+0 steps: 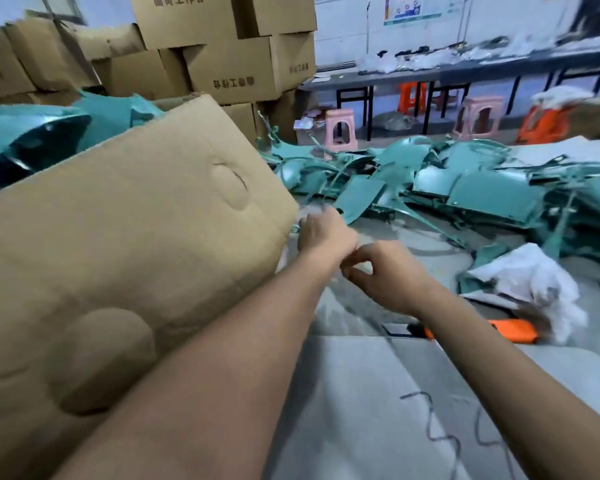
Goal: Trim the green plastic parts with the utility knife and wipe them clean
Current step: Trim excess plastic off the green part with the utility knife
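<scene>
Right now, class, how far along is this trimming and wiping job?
Done: cannot tell; no part shows as finished. In hand: no part; left hand and right hand meet over the table, seemingly handling something thin and clear, blurred. Left: the green parts are still piled, and the knife and cloth lie idle.

Even indoor light, motion blur, wide-angle warp

A large cardboard flap [125,244] fills nine o'clock. Stacked cardboard boxes [222,46] rise at eleven o'clock. Pink stools [340,129] and orange stools [411,97] stand under a long bench [465,69] at one o'clock.
</scene>
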Available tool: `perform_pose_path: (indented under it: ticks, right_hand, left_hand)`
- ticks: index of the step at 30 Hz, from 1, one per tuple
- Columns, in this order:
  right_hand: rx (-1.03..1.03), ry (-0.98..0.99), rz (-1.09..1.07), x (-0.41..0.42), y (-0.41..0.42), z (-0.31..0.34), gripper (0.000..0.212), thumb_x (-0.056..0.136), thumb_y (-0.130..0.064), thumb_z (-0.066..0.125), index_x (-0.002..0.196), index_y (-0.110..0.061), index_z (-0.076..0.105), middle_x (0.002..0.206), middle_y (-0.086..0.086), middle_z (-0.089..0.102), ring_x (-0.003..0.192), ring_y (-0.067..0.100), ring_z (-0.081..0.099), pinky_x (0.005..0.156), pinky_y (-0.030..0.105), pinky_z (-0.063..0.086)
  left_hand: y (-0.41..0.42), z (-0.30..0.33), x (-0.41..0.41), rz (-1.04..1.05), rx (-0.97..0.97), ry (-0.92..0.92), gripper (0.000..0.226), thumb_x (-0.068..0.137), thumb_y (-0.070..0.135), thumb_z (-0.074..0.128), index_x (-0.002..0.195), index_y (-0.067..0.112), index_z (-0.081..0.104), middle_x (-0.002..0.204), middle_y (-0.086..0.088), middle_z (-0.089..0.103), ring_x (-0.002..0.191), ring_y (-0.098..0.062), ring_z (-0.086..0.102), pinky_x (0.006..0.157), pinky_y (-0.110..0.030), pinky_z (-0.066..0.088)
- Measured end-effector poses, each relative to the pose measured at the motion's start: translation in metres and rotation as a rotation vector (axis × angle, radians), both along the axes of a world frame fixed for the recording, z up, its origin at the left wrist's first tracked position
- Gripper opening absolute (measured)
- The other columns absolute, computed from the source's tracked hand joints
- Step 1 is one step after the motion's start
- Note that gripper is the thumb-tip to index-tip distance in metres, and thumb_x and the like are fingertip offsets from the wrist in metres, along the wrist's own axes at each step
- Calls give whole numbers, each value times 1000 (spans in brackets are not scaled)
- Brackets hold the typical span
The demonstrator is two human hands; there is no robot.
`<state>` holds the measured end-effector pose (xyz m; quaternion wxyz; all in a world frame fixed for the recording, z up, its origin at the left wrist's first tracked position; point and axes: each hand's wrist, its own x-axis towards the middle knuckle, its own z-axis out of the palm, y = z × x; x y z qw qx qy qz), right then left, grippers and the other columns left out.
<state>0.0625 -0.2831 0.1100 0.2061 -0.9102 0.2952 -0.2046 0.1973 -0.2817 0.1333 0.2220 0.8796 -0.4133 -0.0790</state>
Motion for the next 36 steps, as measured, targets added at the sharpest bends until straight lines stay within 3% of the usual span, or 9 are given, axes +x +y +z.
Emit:
perform_pose_path:
  ticks: [5, 10, 14, 17, 21, 24, 27, 30, 36]
  right_hand:
    - [-8, 282, -93, -68, -37, -17, 24, 95, -47, 68, 102, -26, 77, 100, -5, 75, 91, 16, 66, 81, 34, 53]
    - [-1, 390, -26, -117, -45, -29, 39, 72, -64, 82, 85, -32, 64, 85, -9, 59, 79, 5, 52, 60, 17, 34]
    - [-4, 412, -96, -130, -48, -43, 36, 82, -58, 76, 88, -28, 57, 89, -6, 59, 78, 7, 49, 64, 26, 37]
    - [-60, 152, -344, -131, -47, -51, 33, 97, -51, 62, 98, -20, 51, 89, -1, 63, 80, 20, 59, 71, 38, 48]
    - [2, -583, -545, -134, -36, -49, 23, 103, -42, 58, 108, -26, 43, 81, -11, 56, 71, -1, 56, 60, 13, 39]
    - [-253, -686, -597, -142, -31, -50, 28, 95, -34, 73, 104, -23, 48, 73, -5, 53, 66, 11, 50, 60, 20, 37]
    - [-447, -474, -498, -141, -30, -56, 52, 84, -7, 78, 129, -22, 59, 118, 4, 57, 87, 17, 57, 70, 30, 46]
    - [-454, -251, -385, -136, -34, -59, 79, 81, -8, 78, 150, -34, 48, 155, 1, 36, 94, 29, 63, 70, 41, 56]
    - [-366, -226, -382, -137, -34, -57, 113, 62, -44, 95, 157, -37, 34, 161, -4, 30, 124, 18, 50, 88, 47, 56]
  left_hand:
    - [-20, -47, 12, -37, 278, -287, 61, 90, 8, 54, 147, 12, 32, 143, -19, 49, 135, -38, 45, 109, -50, 36]
    - [-28, -55, 15, -42, 232, -352, 30, 90, 2, 55, 119, 9, 59, 119, -17, 62, 109, -37, 60, 79, -42, 50]
    - [-28, -50, 0, -6, 18, -317, 21, 92, 1, 55, 112, 6, 59, 105, -14, 57, 87, -32, 59, 67, -39, 46]
    - [-23, -45, -15, 10, -226, -238, 17, 98, 13, 45, 107, 10, 60, 108, -11, 57, 83, -31, 56, 67, -37, 39]
    - [3, -46, -40, -193, -538, -240, 33, 103, 46, 43, 89, 18, 52, 77, 1, 57, 69, -28, 55, 58, -34, 35]
    - [22, -51, -55, -370, -685, -399, 32, 102, 42, 53, 87, 14, 58, 76, 0, 59, 70, -28, 54, 55, -37, 37]
    - [31, -59, -63, -411, -711, -543, 23, 101, 35, 57, 90, 18, 68, 89, 5, 66, 90, -24, 53, 74, -38, 40]
    - [39, -67, -70, -376, -786, -466, 16, 102, 29, 57, 96, 22, 70, 108, 9, 66, 110, -23, 51, 95, -43, 35]
    - [47, -80, -69, -336, -965, -357, 17, 101, 20, 55, 94, 12, 68, 126, 0, 64, 127, -28, 50, 105, -50, 34]
